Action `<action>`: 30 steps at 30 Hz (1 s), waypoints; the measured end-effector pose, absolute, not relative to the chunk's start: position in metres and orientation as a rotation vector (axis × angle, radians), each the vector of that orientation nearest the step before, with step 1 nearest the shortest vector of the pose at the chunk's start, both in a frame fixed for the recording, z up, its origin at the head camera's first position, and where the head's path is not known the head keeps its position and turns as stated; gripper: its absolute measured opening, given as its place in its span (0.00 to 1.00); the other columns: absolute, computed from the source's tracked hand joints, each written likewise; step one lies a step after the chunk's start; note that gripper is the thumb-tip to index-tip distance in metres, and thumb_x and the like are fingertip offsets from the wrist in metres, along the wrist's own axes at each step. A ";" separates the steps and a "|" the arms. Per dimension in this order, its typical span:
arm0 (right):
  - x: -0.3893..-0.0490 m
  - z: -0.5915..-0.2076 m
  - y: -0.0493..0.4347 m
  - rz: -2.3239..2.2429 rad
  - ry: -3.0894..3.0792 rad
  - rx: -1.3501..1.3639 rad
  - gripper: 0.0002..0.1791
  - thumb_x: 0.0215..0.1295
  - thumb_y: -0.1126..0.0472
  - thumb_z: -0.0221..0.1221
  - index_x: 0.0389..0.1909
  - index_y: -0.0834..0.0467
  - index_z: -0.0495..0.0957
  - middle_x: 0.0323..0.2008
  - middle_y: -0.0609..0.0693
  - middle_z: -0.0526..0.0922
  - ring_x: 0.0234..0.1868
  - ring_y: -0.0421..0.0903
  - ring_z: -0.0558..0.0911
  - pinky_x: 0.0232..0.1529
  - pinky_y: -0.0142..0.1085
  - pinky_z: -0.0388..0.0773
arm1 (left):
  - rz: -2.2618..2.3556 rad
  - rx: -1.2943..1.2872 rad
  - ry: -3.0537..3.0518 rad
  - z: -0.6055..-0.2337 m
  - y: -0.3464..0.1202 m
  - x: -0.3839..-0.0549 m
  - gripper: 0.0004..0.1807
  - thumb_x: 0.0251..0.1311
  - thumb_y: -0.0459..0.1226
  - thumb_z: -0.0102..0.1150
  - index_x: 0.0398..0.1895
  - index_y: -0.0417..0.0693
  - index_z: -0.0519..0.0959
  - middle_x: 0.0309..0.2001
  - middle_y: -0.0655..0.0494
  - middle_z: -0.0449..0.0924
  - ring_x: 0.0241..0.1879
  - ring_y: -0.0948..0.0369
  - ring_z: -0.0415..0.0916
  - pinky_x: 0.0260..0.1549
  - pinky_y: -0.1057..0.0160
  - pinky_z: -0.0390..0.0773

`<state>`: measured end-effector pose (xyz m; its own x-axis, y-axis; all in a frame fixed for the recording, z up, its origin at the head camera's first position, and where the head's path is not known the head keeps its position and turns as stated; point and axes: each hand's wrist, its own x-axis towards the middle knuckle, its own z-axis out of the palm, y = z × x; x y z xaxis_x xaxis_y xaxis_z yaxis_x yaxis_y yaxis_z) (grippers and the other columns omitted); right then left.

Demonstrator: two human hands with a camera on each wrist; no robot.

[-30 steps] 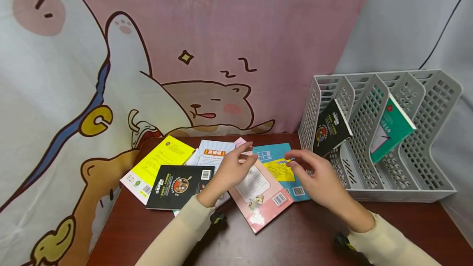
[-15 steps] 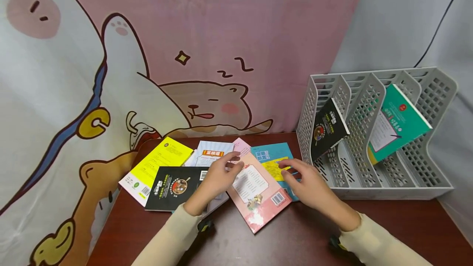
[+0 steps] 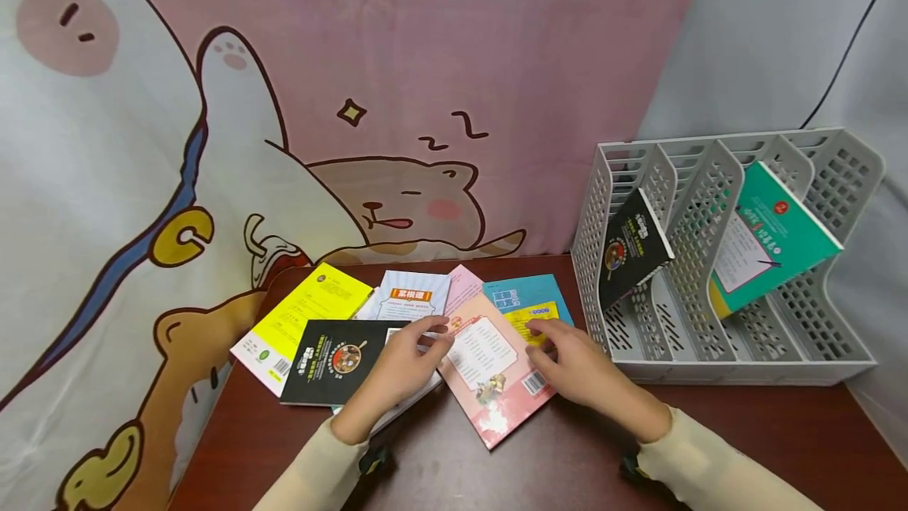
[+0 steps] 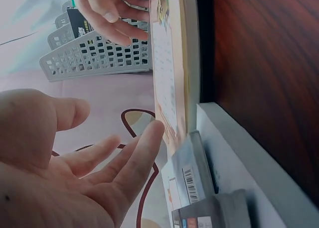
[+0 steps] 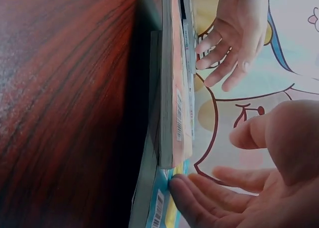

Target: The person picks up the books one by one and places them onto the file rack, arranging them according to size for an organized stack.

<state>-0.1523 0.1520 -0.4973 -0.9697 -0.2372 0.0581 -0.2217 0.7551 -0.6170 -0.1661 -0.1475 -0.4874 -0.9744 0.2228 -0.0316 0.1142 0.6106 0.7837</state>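
A pink book [image 3: 489, 393] with a white text panel lies on top of other books at the middle of the table. On its left side is my left hand [image 3: 407, 361], fingers loosely bent, holding nothing. My right hand [image 3: 574, 361] is at the pink book's right edge, over the blue book [image 3: 525, 290] with a yellow panel. In the right wrist view its fingertips reach the blue book's cover, right beside the pink book's end. Left of these lie a black book [image 3: 333, 373], a yellow book [image 3: 319, 294] and a white book [image 3: 414, 290].
At the right stands a grey perforated file rack [image 3: 738, 373] with several slots. A black book [image 3: 631, 251] leans in its left part, and a green book [image 3: 773, 243] leans farther right. A cartoon curtain [image 3: 426, 38] hangs behind the table [image 3: 454, 479].
Both hands have come down and nearer to me, closer to the pink book's sides. The green book in the rack has tipped farther over to the right.
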 end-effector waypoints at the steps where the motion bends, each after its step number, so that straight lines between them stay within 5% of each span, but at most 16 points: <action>1: -0.152 -0.498 0.152 -0.999 2.926 -0.383 0.23 0.75 0.57 0.67 0.68 0.58 0.83 0.59 0.54 0.88 0.49 0.46 0.85 0.53 0.47 0.85 | 1.302 0.284 2.707 -0.488 -0.148 -0.166 0.23 0.80 0.47 0.62 0.70 0.47 0.83 0.60 0.48 0.90 0.54 0.50 0.90 0.54 0.47 0.90; 7: -0.144 -0.495 0.151 -0.914 3.019 -0.415 0.22 0.75 0.56 0.67 0.66 0.57 0.84 0.59 0.54 0.87 0.57 0.52 0.86 0.60 0.56 0.84 | 1.310 0.306 2.707 -0.485 -0.144 -0.171 0.22 0.80 0.45 0.63 0.70 0.47 0.84 0.59 0.49 0.90 0.54 0.50 0.90 0.49 0.53 0.91; 12: -0.133 -0.493 0.153 -0.990 3.115 -0.394 0.12 0.70 0.60 0.69 0.52 0.56 0.89 0.41 0.47 0.86 0.41 0.44 0.81 0.44 0.43 0.80 | 1.296 0.357 2.716 -0.482 -0.137 -0.184 0.22 0.80 0.44 0.62 0.70 0.46 0.83 0.60 0.48 0.90 0.56 0.48 0.90 0.50 0.50 0.90; 17: -0.125 -0.494 0.157 -1.007 3.123 -0.300 0.03 0.70 0.60 0.69 0.39 0.50 0.90 0.33 0.41 0.85 0.33 0.37 0.77 0.38 0.36 0.76 | 1.219 0.360 2.740 -0.483 -0.130 -0.199 0.24 0.80 0.47 0.61 0.71 0.47 0.82 0.63 0.49 0.89 0.58 0.50 0.89 0.56 0.46 0.88; 24: -0.113 -0.501 0.165 -0.965 2.995 -0.221 0.24 0.74 0.57 0.67 0.15 0.43 0.73 0.15 0.36 0.66 0.20 0.35 0.65 0.28 0.32 0.64 | 1.081 0.413 2.719 -0.486 -0.117 -0.217 0.29 0.81 0.50 0.61 0.77 0.45 0.77 0.70 0.45 0.84 0.64 0.48 0.86 0.62 0.42 0.86; 30: -0.106 -0.509 0.168 -0.941 2.953 -0.171 0.27 0.77 0.54 0.66 0.13 0.43 0.72 0.14 0.36 0.63 0.20 0.35 0.64 0.27 0.31 0.63 | 1.003 0.371 2.734 -0.489 -0.108 -0.226 0.31 0.80 0.51 0.61 0.78 0.46 0.76 0.71 0.43 0.83 0.69 0.47 0.82 0.68 0.40 0.82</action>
